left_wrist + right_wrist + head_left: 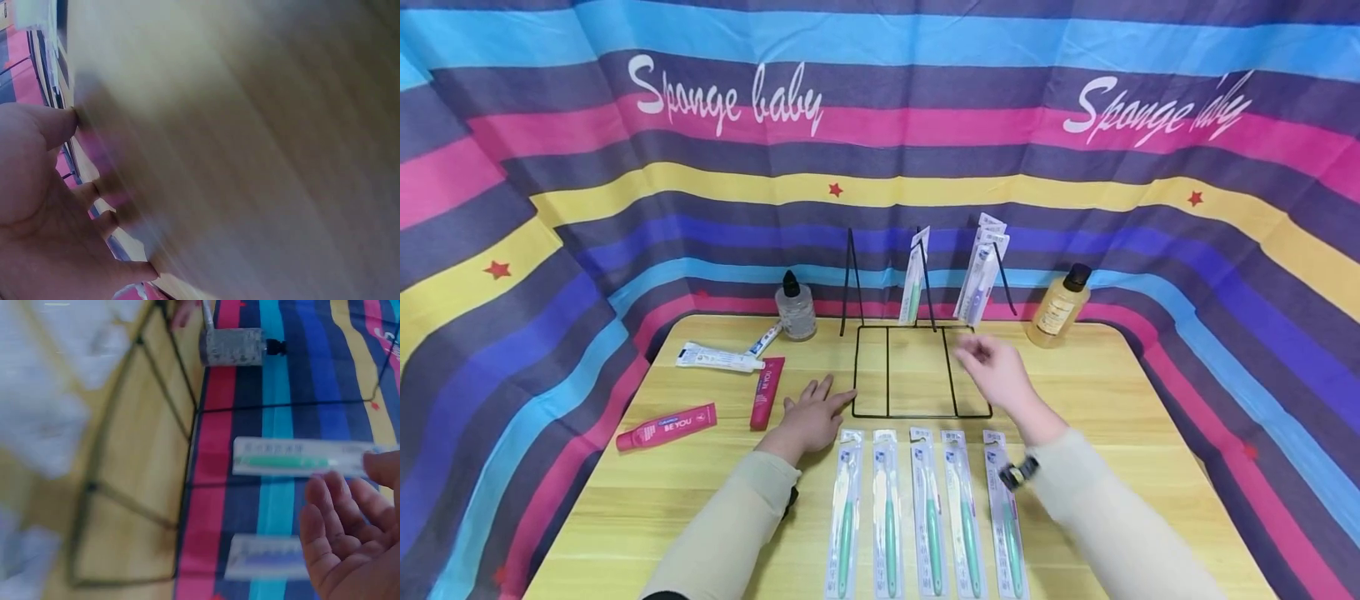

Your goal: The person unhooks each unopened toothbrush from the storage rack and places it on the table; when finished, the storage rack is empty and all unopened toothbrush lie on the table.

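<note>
On the counter (1112, 400) I see the wire rack (917, 367) with two packaged toothbrushes hanging. My right hand (1000, 375) hovers above its base, fingers relaxed, grasping nothing. My left hand (812, 412) lies flat just beside it, fingers released

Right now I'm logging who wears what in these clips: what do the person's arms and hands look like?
Both arms wear long, pale beige sleeves that end at the wrists. The left hand and the right hand are bare, with no gloves or rings visible. A small black device is strapped at the right wrist; another dark piece shows under the left cuff.
</note>
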Demonstrator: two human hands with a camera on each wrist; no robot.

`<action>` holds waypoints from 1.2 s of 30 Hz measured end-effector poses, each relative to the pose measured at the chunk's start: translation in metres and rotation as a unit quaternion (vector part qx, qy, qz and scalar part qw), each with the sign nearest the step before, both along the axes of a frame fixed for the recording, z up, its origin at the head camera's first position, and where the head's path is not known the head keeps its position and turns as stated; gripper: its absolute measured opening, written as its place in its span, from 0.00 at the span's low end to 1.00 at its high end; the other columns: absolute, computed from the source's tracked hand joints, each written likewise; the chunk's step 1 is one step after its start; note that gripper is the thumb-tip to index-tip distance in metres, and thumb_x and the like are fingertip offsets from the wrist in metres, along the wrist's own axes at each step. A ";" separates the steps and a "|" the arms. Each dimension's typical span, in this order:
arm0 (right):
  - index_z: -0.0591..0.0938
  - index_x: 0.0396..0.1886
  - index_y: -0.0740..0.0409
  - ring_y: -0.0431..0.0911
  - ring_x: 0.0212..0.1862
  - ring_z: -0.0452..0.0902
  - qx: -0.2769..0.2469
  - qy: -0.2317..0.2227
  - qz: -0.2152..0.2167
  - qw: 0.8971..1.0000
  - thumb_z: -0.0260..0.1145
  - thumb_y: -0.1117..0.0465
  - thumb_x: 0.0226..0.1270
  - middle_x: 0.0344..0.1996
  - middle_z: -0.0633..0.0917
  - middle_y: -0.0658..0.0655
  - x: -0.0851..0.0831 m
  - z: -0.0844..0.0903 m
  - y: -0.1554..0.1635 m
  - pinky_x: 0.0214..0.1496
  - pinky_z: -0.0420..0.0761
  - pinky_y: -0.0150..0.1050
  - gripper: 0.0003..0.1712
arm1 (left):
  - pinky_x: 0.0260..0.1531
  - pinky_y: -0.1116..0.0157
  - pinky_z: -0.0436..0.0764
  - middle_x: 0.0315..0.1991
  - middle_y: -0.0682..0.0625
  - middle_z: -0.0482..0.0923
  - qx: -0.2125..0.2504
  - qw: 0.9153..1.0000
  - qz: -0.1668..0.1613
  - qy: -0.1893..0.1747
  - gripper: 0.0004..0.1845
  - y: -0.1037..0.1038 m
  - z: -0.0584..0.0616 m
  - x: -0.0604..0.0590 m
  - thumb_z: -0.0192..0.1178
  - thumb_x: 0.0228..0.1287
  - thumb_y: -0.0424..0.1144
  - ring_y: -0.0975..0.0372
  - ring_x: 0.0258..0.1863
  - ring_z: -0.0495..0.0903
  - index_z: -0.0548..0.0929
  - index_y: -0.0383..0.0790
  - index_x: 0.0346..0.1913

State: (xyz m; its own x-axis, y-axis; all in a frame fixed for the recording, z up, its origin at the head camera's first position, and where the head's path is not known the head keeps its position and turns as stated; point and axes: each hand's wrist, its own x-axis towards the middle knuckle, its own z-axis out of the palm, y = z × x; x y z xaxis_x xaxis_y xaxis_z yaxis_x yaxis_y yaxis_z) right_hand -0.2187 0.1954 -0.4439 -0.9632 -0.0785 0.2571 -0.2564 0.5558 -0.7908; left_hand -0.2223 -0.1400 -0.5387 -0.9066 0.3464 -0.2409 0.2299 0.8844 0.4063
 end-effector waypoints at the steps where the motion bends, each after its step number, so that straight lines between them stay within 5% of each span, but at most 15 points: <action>1: 0.80 0.64 0.72 0.59 0.50 0.86 -0.009 0.007 -0.003 1.000 0.67 0.66 0.77 0.50 0.88 0.69 -0.013 0.005 -0.010 0.55 0.87 0.51 0.21 | 0.70 0.21 0.42 0.87 0.41 0.42 0.000 1.000 -0.001 -0.001 0.29 0.001 0.000 0.000 0.53 0.84 0.45 0.38 0.84 0.42 0.66 0.64 0.82; 5: 0.66 0.76 0.74 0.66 0.67 0.76 -0.028 0.023 -0.025 0.999 0.62 0.64 0.80 0.68 0.76 0.74 -0.059 0.021 -0.044 0.71 0.77 0.55 0.32 | 0.70 0.21 0.43 0.87 0.41 0.42 0.000 1.000 -0.005 -0.002 0.28 0.004 0.002 0.001 0.52 0.84 0.46 0.39 0.84 0.42 0.67 0.64 0.82; 9: 0.61 0.79 0.76 0.68 0.70 0.73 -0.045 0.041 -0.051 0.997 0.58 0.63 0.82 0.71 0.73 0.75 -0.088 0.036 -0.059 0.76 0.71 0.55 0.34 | 0.70 0.21 0.43 0.87 0.42 0.42 -0.003 1.000 -0.013 -0.004 0.28 0.009 0.002 0.002 0.52 0.84 0.45 0.39 0.84 0.42 0.66 0.64 0.82; 12: 0.70 0.73 0.74 0.65 0.62 0.79 -0.050 0.051 -0.076 0.995 0.58 0.64 0.80 0.60 0.81 0.74 -0.099 0.044 -0.063 0.69 0.76 0.53 0.27 | 0.70 0.21 0.43 0.87 0.42 0.43 -0.001 1.000 -0.018 -0.002 0.28 0.012 0.001 0.002 0.52 0.84 0.45 0.38 0.84 0.43 0.67 0.63 0.82; 16: 0.82 0.45 0.69 0.59 0.42 0.80 -0.028 0.055 -0.103 0.993 0.63 0.64 0.76 0.35 0.84 0.66 -0.099 0.046 -0.062 0.50 0.81 0.48 0.10 | 0.70 0.21 0.43 0.87 0.42 0.43 -0.004 1.000 -0.020 0.002 0.28 0.014 0.002 0.001 0.52 0.84 0.45 0.39 0.84 0.43 0.67 0.64 0.82; 19: 0.78 0.29 0.64 0.51 0.32 0.75 -0.041 0.064 -0.116 0.990 0.67 0.64 0.73 0.25 0.80 0.58 -0.092 0.046 -0.060 0.38 0.75 0.40 0.12 | 0.71 0.21 0.44 0.87 0.42 0.43 -0.006 1.000 -0.022 0.001 0.28 0.014 0.003 0.001 0.52 0.84 0.46 0.39 0.84 0.43 0.67 0.64 0.82; 23: 0.78 0.27 0.62 0.40 0.27 0.71 -0.108 0.068 -0.133 0.983 0.73 0.68 0.68 0.23 0.79 0.52 -0.077 0.045 -0.055 0.33 0.72 0.29 0.12 | 0.70 0.21 0.44 0.87 0.42 0.43 -0.009 1.000 -0.022 0.000 0.28 0.012 0.004 0.000 0.52 0.84 0.46 0.39 0.84 0.43 0.67 0.64 0.82; 28: 0.81 0.28 0.68 0.37 0.25 0.75 -0.140 0.057 -0.126 0.981 0.73 0.72 0.66 0.23 0.84 0.56 -0.048 0.041 -0.040 0.28 0.77 0.25 0.09 | 0.70 0.21 0.44 0.87 0.42 0.42 -0.014 1.000 -0.013 -0.001 0.29 0.006 0.004 0.000 0.52 0.84 0.46 0.39 0.84 0.42 0.66 0.64 0.82; 36: 0.85 0.49 0.77 0.40 0.29 0.83 -0.102 -0.061 -0.031 0.992 0.68 0.67 0.76 0.34 0.90 0.65 0.028 0.006 0.034 0.35 0.88 0.34 0.13 | 0.71 0.22 0.42 0.87 0.43 0.41 -0.007 1.000 -0.002 -0.010 0.29 0.001 0.002 -0.001 0.51 0.84 0.46 0.39 0.84 0.40 0.65 0.65 0.83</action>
State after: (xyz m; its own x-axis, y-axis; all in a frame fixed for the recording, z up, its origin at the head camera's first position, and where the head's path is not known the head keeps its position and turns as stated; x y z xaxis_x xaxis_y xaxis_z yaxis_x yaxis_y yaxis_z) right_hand -0.1910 0.2291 -0.4383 -0.9895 0.0237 0.1429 -0.1223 0.3922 -0.9117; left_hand -0.2234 -0.1388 -0.5364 -0.9003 0.3458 -0.2644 0.2247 0.8894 0.3981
